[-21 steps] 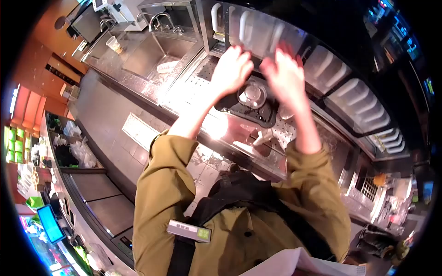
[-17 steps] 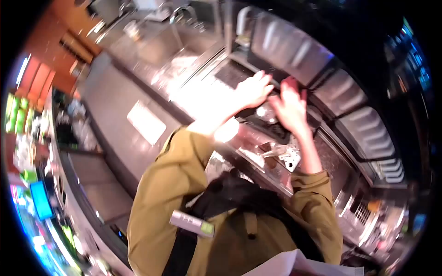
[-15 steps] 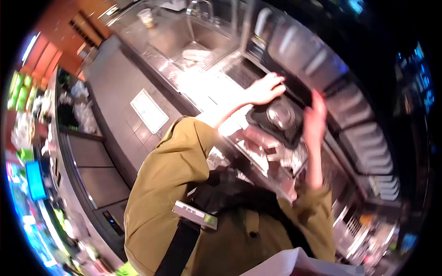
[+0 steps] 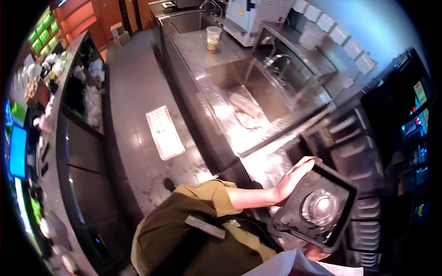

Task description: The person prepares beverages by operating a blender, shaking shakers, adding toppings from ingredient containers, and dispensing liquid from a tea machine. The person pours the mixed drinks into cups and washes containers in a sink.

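A black rectangular tray [image 4: 294, 222] with a round clear dome [image 4: 319, 207] in its middle is held up, tilted, at the lower right. My left hand [image 4: 294, 180] grips its upper left edge, with fingers wrapped round the rim. At the bottom edge of the tray, my right hand [image 4: 316, 252] shows only in part, holding it from below. Water drops lie on the tray's dark surface.
A steel sink [image 4: 271, 94] with a faucet [image 4: 278, 59] lies ahead, with a plastic cup [image 4: 212, 38] on the counter beyond it. A white mat [image 4: 165, 132] lies on the floor. Stacked containers [image 4: 367, 230] stand at the right.
My hands have taken hold of the black tray, which was lying in the counter, and lifted and tilted it. The view has swung left toward the sink.
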Motion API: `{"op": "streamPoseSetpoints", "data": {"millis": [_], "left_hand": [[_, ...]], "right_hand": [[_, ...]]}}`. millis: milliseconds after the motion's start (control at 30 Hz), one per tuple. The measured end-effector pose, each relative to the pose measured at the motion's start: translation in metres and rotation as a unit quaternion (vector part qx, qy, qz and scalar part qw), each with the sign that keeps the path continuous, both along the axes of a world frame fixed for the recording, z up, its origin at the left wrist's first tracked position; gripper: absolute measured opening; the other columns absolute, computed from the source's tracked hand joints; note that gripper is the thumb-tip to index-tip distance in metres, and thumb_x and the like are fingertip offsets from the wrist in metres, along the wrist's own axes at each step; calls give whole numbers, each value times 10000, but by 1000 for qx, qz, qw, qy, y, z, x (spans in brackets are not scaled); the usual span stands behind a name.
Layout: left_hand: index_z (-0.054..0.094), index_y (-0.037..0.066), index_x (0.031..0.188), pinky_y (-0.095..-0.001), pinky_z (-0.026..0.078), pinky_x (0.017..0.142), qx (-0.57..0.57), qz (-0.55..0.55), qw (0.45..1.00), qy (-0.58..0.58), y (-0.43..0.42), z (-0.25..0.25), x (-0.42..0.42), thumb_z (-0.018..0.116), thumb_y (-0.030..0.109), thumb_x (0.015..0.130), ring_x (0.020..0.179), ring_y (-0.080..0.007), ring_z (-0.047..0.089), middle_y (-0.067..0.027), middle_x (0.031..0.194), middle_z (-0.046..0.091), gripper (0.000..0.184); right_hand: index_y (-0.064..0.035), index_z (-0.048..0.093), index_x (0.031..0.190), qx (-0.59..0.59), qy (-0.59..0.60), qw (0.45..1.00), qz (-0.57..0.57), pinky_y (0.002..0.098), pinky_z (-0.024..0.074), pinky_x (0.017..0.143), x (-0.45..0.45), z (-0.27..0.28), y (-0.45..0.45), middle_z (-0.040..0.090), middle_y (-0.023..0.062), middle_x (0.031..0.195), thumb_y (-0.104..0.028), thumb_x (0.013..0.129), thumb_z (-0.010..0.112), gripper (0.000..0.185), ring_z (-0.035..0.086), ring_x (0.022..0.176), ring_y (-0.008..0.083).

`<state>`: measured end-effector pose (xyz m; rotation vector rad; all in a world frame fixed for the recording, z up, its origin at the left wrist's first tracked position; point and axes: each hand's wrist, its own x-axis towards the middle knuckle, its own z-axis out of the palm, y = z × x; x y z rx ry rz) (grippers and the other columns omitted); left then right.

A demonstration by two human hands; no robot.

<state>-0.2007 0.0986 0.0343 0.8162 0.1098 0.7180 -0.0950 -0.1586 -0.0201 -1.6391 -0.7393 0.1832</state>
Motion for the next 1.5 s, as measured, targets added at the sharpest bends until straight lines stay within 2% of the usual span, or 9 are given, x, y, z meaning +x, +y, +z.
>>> {"op": "streamPoseSetpoints", "data": {"millis": [267, 600, 700, 800, 933, 1067, 1300, 1333, 1500], "left_hand": [[480, 63, 1138, -231, 375, 843, -146, 210, 966, 39, 236, 23, -237, 420, 232, 917, 915, -106, 480, -27, 982, 520, 284], [517, 65, 1137, -329, 419, 869, -204, 101, 967, 114, 597, 23, -354, 400, 401, 899, 926, -178, 552, -95, 1005, 587, 428], [531, 39, 1053, -308, 454, 778, 84, 143, 961, 220, 775, 14, -368, 484, 292, 868, 831, -157, 558, -84, 893, 588, 316], [559, 40, 934, -299, 478, 630, 433, 341, 806, 215, 964, 45, -347, 516, 135, 808, 657, -165, 578, -58, 754, 592, 164], [553, 81, 819, -383, 466, 658, 668, 520, 412, 337, 1172, 96, -309, 541, 127, 739, 724, -270, 568, -93, 750, 585, 92], [541, 90, 793, -379, 443, 668, 777, 491, 238, 315, 1340, 132, -252, 594, 152, 698, 784, -244, 545, -67, 767, 556, 125], [212, 283, 1379, -450, 246, 1018, 843, 461, 141, 238, 1508, 184, -123, 558, 54, 714, 1290, -319, 234, -203, 1389, 218, 784], [191, 296, 1381, -489, 242, 1012, 849, 457, 226, 141, 1521, 183, -115, 566, 45, 711, 1304, -333, 200, -218, 1401, 172, 808], [197, 291, 1383, -522, 303, 968, 870, 454, 184, 64, 1563, 198, -78, 607, 24, 662, 1283, -451, 169, -314, 1384, 103, 872]], "right_hand": [[7, 375, 1039, 76, 90, 988, 98, 290, 484, 530, -179, 6, 298, 515, 138, 860, 70, 592, 564, 490, 564, 680, 188], [32, 481, 937, 139, 174, 958, 183, 266, 459, 593, -306, -13, 653, 561, 82, 833, 53, 570, 605, 388, 551, 707, 145], [10, 591, 789, 79, 34, 980, 181, 233, 403, 545, -327, 0, 771, 572, 32, 679, -26, 580, 621, 214, 491, 581, 98], [23, 592, 803, 27, 36, 980, 191, 225, 395, 543, -334, 36, 864, 570, 18, 685, -31, 587, 606, 223, 462, 576, 82], [54, 587, 801, 123, 128, 966, 188, 230, 417, 586, -338, 57, 960, 583, 19, 711, -22, 596, 572, 219, 515, 639, 91], [50, 581, 724, 124, 62, 987, 79, 230, 416, 542, -367, 67, 1074, 577, 22, 654, 32, 558, 588, 167, 520, 585, 87], [24, 541, 727, 159, 113, 978, -72, 219, 423, 567, -387, 122, 1290, 554, 23, 653, 18, 586, 579, 145, 508, 606, 81], [24, 543, 749, 196, 151, 965, -80, 218, 427, 578, -389, 128, 1311, 557, 26, 665, 20, 590, 576, 162, 508, 613, 83], [4, 558, 651, 108, 49, 983, -140, 225, 408, 469, -354, 182, 1411, 517, 4, 539, -21, 608, 551, 50, 509, 505, 78]]}}
